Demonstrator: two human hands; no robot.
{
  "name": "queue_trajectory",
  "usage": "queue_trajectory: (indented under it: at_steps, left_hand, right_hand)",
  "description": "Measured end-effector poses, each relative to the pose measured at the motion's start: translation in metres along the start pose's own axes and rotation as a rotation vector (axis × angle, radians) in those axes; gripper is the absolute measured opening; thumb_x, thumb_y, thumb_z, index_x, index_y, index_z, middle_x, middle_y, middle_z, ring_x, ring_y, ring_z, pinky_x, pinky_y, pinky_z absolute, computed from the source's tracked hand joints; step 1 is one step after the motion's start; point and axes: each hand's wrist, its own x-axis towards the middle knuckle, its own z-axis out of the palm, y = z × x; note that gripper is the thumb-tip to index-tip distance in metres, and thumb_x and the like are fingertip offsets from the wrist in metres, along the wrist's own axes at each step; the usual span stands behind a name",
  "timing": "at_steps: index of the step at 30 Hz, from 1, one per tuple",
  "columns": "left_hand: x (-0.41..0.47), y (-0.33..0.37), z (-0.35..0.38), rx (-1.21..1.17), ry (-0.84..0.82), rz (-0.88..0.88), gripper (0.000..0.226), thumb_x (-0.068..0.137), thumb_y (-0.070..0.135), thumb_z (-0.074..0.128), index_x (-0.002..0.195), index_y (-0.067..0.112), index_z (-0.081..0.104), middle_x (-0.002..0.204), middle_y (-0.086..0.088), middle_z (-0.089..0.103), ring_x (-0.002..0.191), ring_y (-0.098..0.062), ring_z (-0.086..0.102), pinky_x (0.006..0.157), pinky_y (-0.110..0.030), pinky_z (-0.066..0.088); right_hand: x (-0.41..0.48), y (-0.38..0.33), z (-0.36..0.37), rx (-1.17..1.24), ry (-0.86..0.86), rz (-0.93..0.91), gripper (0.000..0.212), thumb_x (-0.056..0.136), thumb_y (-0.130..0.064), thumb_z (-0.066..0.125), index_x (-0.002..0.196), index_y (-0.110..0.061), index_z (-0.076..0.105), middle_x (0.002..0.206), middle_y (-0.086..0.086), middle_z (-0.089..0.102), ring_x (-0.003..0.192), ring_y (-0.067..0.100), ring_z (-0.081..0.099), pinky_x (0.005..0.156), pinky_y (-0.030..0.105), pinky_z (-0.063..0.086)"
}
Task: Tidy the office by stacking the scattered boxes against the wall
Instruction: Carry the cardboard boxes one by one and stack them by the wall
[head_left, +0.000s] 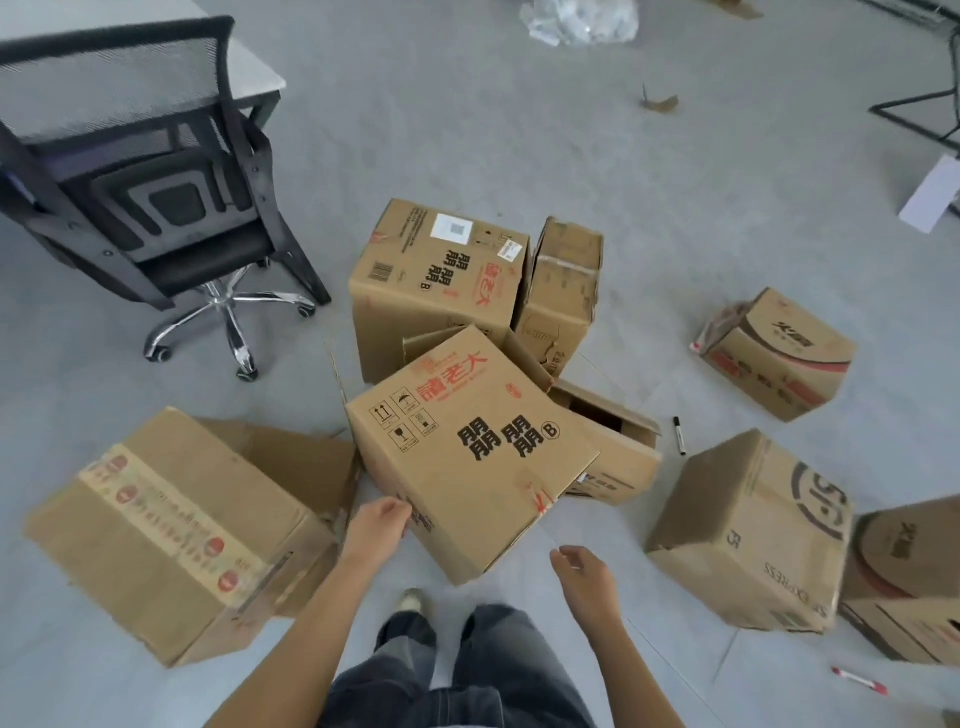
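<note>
Tilted box (467, 452): in the middle of the floor among the scattered ones, tipped up on its near corner, printed face upward. It leans close against the others behind it.
Left hand (379, 525): at the tilted box's lower left edge, fingers bent onto the cardboard. It seems to grip that edge, though the fingertips blur into the box.
Right hand (584, 569): just short of the box's near corner, not touching it, fingers loosely curled and holding nothing.
Rear box (436, 280): upright behind the tilted one, its lower part hidden by it.
Narrow box (563, 291): touching the rear box's right side, crumpled.
Open box (613, 447): lying on its side, flaps loose, largely covered by the tilted box.
Large box (176, 530): on the left, its far end open.
Courier box (753, 530): on the right; beside it another box (904, 577) is cut off by the frame edge.
Far box (779, 353): well apart at the right, with torn tape at one end.
Small things: a black marker (679, 435) and a red pen (857, 680) lie on the floor.
Office chair (156, 182): upper left (backrest blurred), pushed up to a desk (249, 73).
</note>
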Motion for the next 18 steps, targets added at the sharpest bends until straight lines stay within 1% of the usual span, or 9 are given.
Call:
queue_trajectory:
  at_steps: [2,5,7,9,12,14,16,17,18]
  left_hand:
    - [0.008,0.000,-0.003,-0.045,0.028,-0.051,0.023,0.092,0.012,0.047,0.070,0.008,0.051,0.075,-0.012,0.052,0.072,-0.019,0.046,0.062,-0.028,0.031]
    - [0.021,0.008,-0.013,-0.133,0.152,-0.085,0.019,0.091,0.012,0.047,0.077,0.005,0.058,0.074,-0.010,0.053,0.070,-0.021,0.046,0.058,-0.027,0.034]
    - [0.033,0.010,-0.020,-0.191,0.207,-0.110,0.020,0.091,0.012,0.049,0.075,0.006,0.060,0.073,-0.010,0.056,0.070,-0.022,0.049,0.063,-0.029,0.038]
    - [0.049,0.001,-0.024,-0.264,0.237,-0.165,0.023,0.091,0.011,0.051,0.069,0.009,0.059,0.076,-0.014,0.057,0.073,-0.023,0.050,0.069,-0.033,0.039]
    - [0.083,-0.025,-0.019,-0.355,0.329,-0.252,0.026,0.090,0.008,0.052,0.064,0.011,0.057,0.073,-0.014,0.055,0.075,-0.026,0.050,0.073,-0.037,0.038]
    - [0.083,-0.006,-0.019,-0.382,0.382,-0.272,0.028,0.089,0.006,0.051,0.062,0.011,0.056,0.069,-0.013,0.054,0.076,-0.026,0.051,0.075,-0.037,0.040]
    - [0.088,0.013,-0.023,-0.373,0.405,-0.257,0.032,0.090,0.002,0.048,0.059,0.011,0.051,0.064,-0.011,0.051,0.070,-0.024,0.049,0.072,-0.036,0.038]
    - [0.093,0.023,-0.027,-0.357,0.410,-0.246,0.033,0.090,0.001,0.047,0.059,0.011,0.049,0.064,-0.009,0.050,0.068,-0.023,0.048,0.071,-0.034,0.037]
    - [0.100,0.031,-0.032,-0.338,0.414,-0.238,0.033,0.091,0.002,0.046,0.060,0.012,0.048,0.065,-0.009,0.051,0.068,-0.023,0.048,0.071,-0.034,0.038]
  right_hand:
    - [0.018,-0.008,-0.005,-0.026,-0.027,0.017,0.035,0.096,-0.028,0.048,0.123,-0.007,0.055,0.128,0.009,0.057,0.116,0.023,0.052,0.096,0.033,0.043]
    - [0.051,-0.032,-0.014,-0.065,-0.074,-0.026,0.034,0.096,-0.028,0.047,0.122,-0.008,0.057,0.126,0.010,0.058,0.114,0.025,0.053,0.090,0.031,0.042]
    - [0.074,-0.054,-0.016,-0.091,-0.137,-0.062,0.033,0.095,-0.028,0.047,0.119,-0.008,0.058,0.123,0.009,0.059,0.110,0.024,0.054,0.086,0.028,0.042]
    - [0.093,-0.073,-0.015,-0.113,-0.193,-0.090,0.033,0.094,-0.029,0.047,0.117,-0.009,0.059,0.122,0.007,0.060,0.106,0.022,0.056,0.086,0.029,0.044]
    - [0.120,-0.098,-0.014,-0.204,-0.265,-0.194,0.034,0.095,-0.027,0.046,0.122,-0.009,0.056,0.124,0.005,0.057,0.113,0.021,0.053,0.092,0.028,0.041]
    - [0.142,-0.114,-0.014,-0.265,-0.308,-0.243,0.035,0.095,-0.026,0.046,0.124,-0.008,0.055,0.126,0.006,0.057,0.116,0.019,0.052,0.091,0.025,0.039]
    - [0.162,-0.130,-0.013,-0.300,-0.328,-0.275,0.034,0.095,-0.027,0.047,0.121,-0.008,0.056,0.123,0.006,0.059,0.112,0.018,0.054,0.083,0.024,0.039]
    - [0.172,-0.138,-0.013,-0.317,-0.328,-0.288,0.032,0.095,-0.028,0.047,0.119,-0.009,0.057,0.121,0.006,0.060,0.109,0.019,0.055,0.082,0.025,0.040]
    - [0.181,-0.148,-0.013,-0.334,-0.327,-0.287,0.032,0.095,-0.028,0.047,0.118,-0.009,0.057,0.121,0.007,0.060,0.109,0.019,0.055,0.084,0.026,0.042]
